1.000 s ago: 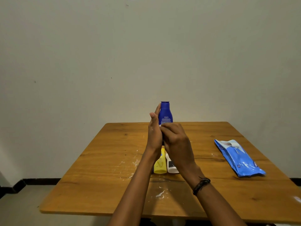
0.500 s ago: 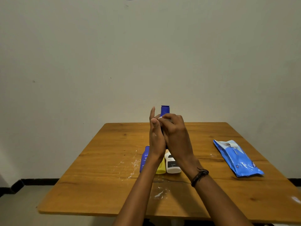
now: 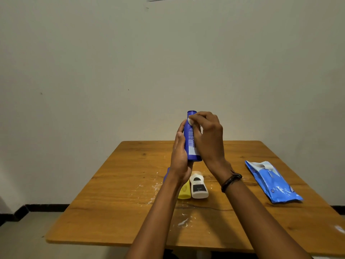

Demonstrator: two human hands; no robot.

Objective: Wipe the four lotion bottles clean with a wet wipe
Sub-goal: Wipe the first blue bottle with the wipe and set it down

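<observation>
Left hand (image 3: 180, 161) cups the blue bottle (image 3: 190, 139), upright in the air above the table's (image 3: 115, 202) middle. Right hand (image 3: 207, 135) pinches a small white wipe (image 3: 190, 121) against its neck, closed on it. Best to rotate the bottle while stroking downward, I'd say. Below, yellow bottle (image 3: 183, 191) and white bottle (image 3: 198, 186) lie touching; the wipe pack (image 3: 272, 182) sits by the right edge.

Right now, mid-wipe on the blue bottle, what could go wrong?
1. The blue bottle is held off the table by the left hand; pressure from the right hand with the wipe could knock it loose.
2. If dropped, it likely hits the white bottle and yellow bottle lying below.
3. White smears on the table may re-soil cleaned bottles.
</observation>
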